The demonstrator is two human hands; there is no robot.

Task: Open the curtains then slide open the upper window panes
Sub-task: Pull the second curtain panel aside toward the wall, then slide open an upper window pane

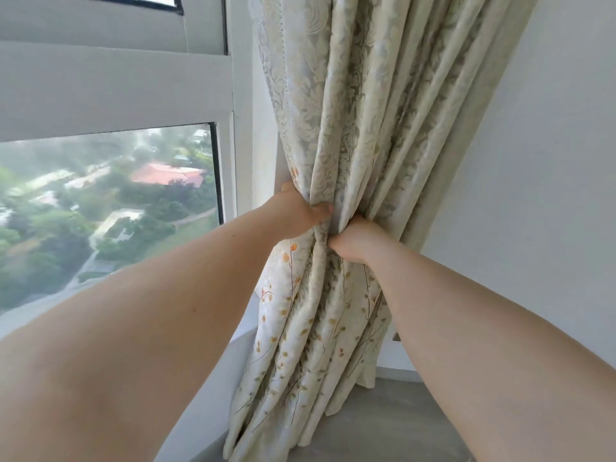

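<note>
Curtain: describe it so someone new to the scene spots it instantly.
Right of the white window frame, against the wall, hangs the curtain. It is cream with a leaf pattern, bunched into folds, and cinched at mid-height by the left hand and right hand.

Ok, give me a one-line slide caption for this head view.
Both hands, left and right, bunch the patterned curtain beside the white window frame.

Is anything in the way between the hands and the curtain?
No. Both hands already grip the bunched curtain: the left hand from the window side, the right hand beside it. Nothing lies between them and the cloth.
</note>
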